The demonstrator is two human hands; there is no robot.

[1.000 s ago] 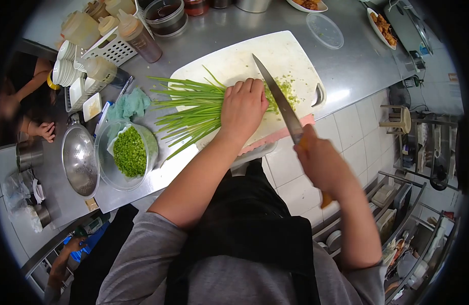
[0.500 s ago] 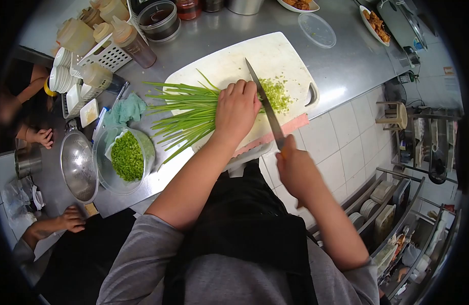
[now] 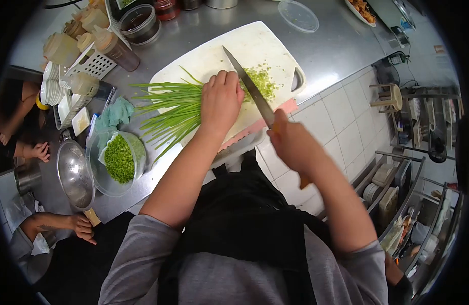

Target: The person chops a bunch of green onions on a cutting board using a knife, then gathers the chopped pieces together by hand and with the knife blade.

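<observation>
My left hand (image 3: 222, 101) is closed over a bunch of green onions (image 3: 173, 104), pressing it on the white cutting board (image 3: 209, 63). Long green stalks fan out to its left, past the board's edge. In my right hand (image 3: 293, 140) is a long kitchen knife (image 3: 250, 86) with an orange-brown handle. The blade slants across the board just right of my left fingers. Finely chopped green onion (image 3: 262, 84) lies beyond the blade. A clear plastic tub (image 3: 139, 152) with more chopped greens (image 3: 119, 160) stands at the left.
A metal colander (image 3: 76, 173), a teal cloth (image 3: 116, 113) and a basket of sauce bottles (image 3: 94, 63) are at the left. A clear lid (image 3: 298, 15) lies behind the board. Another person's hand (image 3: 83, 227) is at lower left; a shelf rack (image 3: 397, 203) stands right.
The whole view has shifted, so board and counter sit slightly farther left and up. The knife has lifted or tilted a little; my left hand keeps its hold. The co-worker's lower hand has moved right.
</observation>
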